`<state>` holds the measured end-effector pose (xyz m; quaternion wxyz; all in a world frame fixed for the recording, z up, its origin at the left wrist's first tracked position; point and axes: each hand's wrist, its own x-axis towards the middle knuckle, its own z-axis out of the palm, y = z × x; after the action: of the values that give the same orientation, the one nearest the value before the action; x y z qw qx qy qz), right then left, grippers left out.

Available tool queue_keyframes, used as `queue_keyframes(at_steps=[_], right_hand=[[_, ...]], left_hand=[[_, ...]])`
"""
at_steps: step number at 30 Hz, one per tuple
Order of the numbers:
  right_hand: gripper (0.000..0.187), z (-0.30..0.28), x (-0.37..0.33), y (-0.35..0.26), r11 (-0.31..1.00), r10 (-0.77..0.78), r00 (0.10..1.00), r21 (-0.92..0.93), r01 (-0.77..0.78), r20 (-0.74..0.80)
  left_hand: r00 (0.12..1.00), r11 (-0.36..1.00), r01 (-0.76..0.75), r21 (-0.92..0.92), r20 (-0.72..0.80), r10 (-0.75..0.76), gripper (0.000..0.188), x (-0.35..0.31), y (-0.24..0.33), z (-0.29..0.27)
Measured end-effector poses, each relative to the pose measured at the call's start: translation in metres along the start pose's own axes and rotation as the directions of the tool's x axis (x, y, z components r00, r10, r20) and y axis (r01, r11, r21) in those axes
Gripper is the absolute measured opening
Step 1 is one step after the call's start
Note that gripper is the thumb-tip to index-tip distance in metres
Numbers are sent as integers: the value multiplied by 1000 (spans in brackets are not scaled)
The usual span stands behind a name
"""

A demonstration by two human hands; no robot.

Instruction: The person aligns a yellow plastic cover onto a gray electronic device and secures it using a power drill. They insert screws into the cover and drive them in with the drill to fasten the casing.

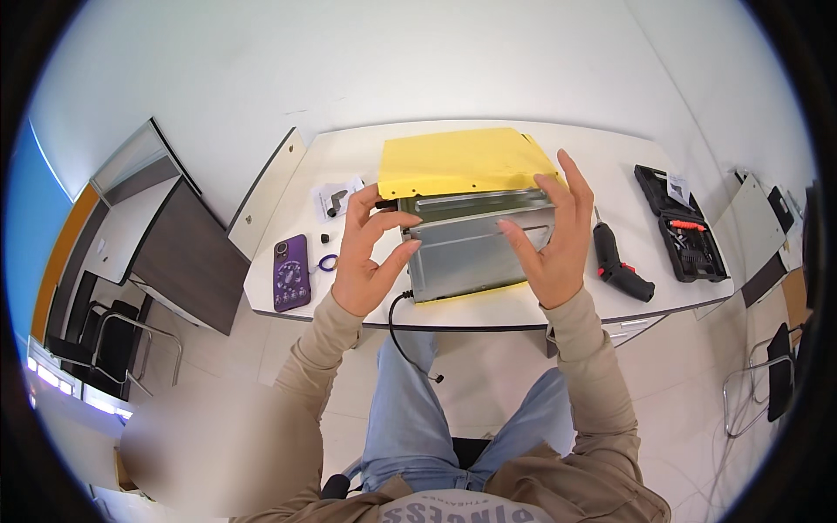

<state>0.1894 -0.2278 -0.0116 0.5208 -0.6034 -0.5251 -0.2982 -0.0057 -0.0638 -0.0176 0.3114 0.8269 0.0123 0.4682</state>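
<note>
A metal box [479, 253] with a bare silver panel lies on the white table before me. Its yellow cover [462, 161] slopes away on the far side, with a dark gap and a metal rail along the cover's near edge. My left hand [370, 248] is at the box's left edge, thumb and fingers apart, fingertips at the silver panel and the cover's corner. At the right side, my right hand [558, 240] is spread, its thumb over the silver panel and its fingers by the cover's right corner. A black cable [392, 327] hangs from the box over the table edge.
Left of the box lie a purple phone [291, 273], a purple ring-shaped item [328, 262], a small black piece [325, 238] and a printed paper [336, 200]. To the right are a black cordless screwdriver [621, 266] and an open black tool case [684, 227]. Chairs stand on both sides.
</note>
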Motion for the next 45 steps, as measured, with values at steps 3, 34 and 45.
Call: queue_keyframes(at_steps=[3,34,45], right_hand=[[50,1,2,1,992,-91,996,-82,92,21],[21,4,-2,-18,994,-22,993,-99,33,116],[22,1,-2,-16,996,-25,992,-84,36,127]], left_hand=[[998,999,12,33,64,-14,24,2,4,-5],[995,981,99,-165,9,-99,49,2,-7,-3],[976,971,209,-116,-36,-214,146,2,-60,-2]])
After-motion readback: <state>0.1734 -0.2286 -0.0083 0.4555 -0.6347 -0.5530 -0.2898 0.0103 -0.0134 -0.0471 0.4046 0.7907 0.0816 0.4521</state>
